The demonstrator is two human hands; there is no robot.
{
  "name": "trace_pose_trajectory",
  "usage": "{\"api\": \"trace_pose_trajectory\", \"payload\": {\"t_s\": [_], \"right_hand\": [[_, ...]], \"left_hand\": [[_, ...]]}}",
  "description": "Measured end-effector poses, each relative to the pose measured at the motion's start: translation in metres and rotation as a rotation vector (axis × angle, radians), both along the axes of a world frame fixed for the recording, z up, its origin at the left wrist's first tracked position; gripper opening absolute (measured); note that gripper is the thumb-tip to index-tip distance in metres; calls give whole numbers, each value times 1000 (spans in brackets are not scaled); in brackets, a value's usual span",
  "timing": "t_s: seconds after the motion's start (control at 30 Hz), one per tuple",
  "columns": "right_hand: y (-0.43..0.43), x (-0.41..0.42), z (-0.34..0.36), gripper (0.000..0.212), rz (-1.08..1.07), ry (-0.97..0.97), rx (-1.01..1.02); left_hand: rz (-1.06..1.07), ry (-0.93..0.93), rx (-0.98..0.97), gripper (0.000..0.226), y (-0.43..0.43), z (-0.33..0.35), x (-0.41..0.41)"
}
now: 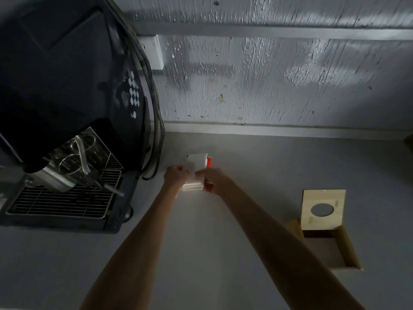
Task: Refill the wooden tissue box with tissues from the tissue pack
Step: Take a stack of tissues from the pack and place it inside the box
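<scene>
I see one tissue pack (196, 170), white with red, held above the counter (201, 242) beside the espresso machine (67, 130), long axis running away from me. My left hand (175, 176) and right hand (212, 181) both clasp it. One wooden tissue box (330, 247) sits open, well right.

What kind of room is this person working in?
Probably a kitchen or café counter. A black espresso machine with glasses on its drip grate stands on the grey countertop, against a painted wall with a white socket.
</scene>
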State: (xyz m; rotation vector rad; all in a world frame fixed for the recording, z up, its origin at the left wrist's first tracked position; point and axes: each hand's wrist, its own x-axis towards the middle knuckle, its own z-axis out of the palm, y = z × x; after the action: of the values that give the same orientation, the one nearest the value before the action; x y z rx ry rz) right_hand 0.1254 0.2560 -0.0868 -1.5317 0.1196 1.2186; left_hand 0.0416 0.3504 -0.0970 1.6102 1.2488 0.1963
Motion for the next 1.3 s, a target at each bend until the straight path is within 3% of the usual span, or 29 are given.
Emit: {"api": "trace_pose_trajectory", "payload": {"t_s": [0.1, 0.17, 0.2, 0.27, 0.33, 0.43, 0.53, 0.67, 0.83, 1.03, 1.1, 1.3], "right_hand": [[-4, 2, 2, 16, 51, 22, -7], [-10, 6, 4, 10, 85, -70, 4], [-17, 8, 9, 11, 117, -162, 28], [-38, 13, 20, 28, 226, -441, 40], [-71, 15, 30, 43, 387, -739, 2], [-136, 4, 28, 58, 623, -1151, -133], [-195, -27, 22, 45, 629, -1263, -166], [-261, -68, -7, 45, 591, -1261, -97], [-306, -97, -43, 40, 518, -1248, -2], [-319, -122, -73, 69, 322, -1114, 50], [-319, -126, -80, 79, 221, -1019, 37], [-312, -140, -83, 89, 53, -921, 71]], "left_hand": [[-1, 4, -78, 35, 2, 3, -2], [-17, -68, -143, 44, 5, 2, -4], [-52, -122, -129, 54, 13, -10, -3], [-140, -190, -51, 99, 15, -9, -14], [-316, -259, 83, 118, -6, 7, -31], [-619, -280, 260, 115, -61, 28, -53], [-754, -298, 99, 104, -118, 16, -78], [-737, -258, -15, 72, -191, -14, -112], [-627, -273, 57, 39, -239, -44, -132], [-624, -278, -94, 51, -260, -62, -142], [-592, -230, -79, 60, -263, -65, -144], [-566, -249, -30, 57, -271, -64, -143]]}}
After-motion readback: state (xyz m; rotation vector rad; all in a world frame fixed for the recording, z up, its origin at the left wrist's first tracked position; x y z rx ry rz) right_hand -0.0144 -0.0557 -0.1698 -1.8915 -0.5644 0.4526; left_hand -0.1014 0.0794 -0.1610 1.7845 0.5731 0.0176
